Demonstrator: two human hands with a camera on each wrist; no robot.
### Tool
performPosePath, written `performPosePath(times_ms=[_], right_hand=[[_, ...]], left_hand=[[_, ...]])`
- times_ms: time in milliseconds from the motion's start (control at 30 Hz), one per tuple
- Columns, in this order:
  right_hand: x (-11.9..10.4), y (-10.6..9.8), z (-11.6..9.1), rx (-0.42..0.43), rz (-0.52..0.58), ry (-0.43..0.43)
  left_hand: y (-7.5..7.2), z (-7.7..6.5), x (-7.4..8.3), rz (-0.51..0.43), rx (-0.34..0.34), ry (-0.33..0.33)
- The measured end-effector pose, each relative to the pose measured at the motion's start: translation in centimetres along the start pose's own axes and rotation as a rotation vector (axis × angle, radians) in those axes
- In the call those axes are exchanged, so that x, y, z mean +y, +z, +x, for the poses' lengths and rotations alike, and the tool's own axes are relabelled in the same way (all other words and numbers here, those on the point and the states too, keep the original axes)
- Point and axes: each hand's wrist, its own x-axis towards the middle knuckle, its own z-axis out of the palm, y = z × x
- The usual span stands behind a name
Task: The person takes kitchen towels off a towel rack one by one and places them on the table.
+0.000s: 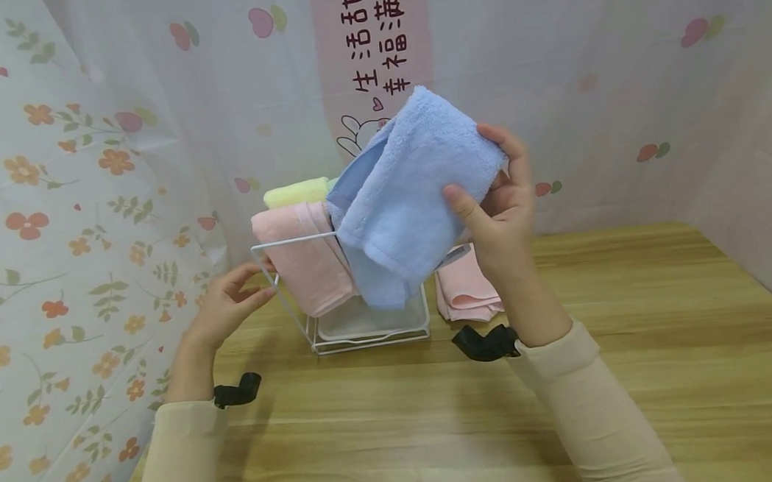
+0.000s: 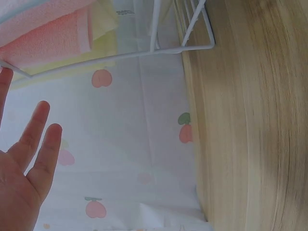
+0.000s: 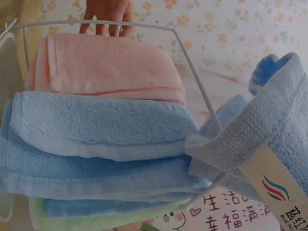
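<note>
1. You are at a wooden table boxed in by floral and fruit-print curtains, one panel carrying pink-backed Chinese lettering.
2. The blue towel is thick terry, folded, with a sewn hem. Its top is raised above the white wire rack while its lower end hangs down across the rack's front.
3. Your right hand grips the blue towel's upper right corner, thumb in front and fingers curled behind.
4. Your left hand has loosely spread fingers resting at the rack's left top rail, beside the pink towel draped there.
5. Only the right wrist view shows the towel's white brand label and a green towel.
6. Only the head view shows a yellow towel at the back and a folded pink cloth lying on the table.
</note>
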Motion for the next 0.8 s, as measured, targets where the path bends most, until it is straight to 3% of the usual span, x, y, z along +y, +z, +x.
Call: performPosePath(times_ms=[500,700,800], right_hand=[[-0.6,-2.1,0.5,0.134,0.127,-0.113],[-0.8,-3.4,0.3,0.169,0.072,-0.125],[-0.7,-4.1,-0.3,0.164,0.033,-0.107]], left_hand=[[0.7,-0.1,0.0,-0.010,0.021,0.001],[0.8,0.1,0.3,-0.013,0.032,0.015],[0.8,0.1,0.3,0.002,0.033,-0.012]])
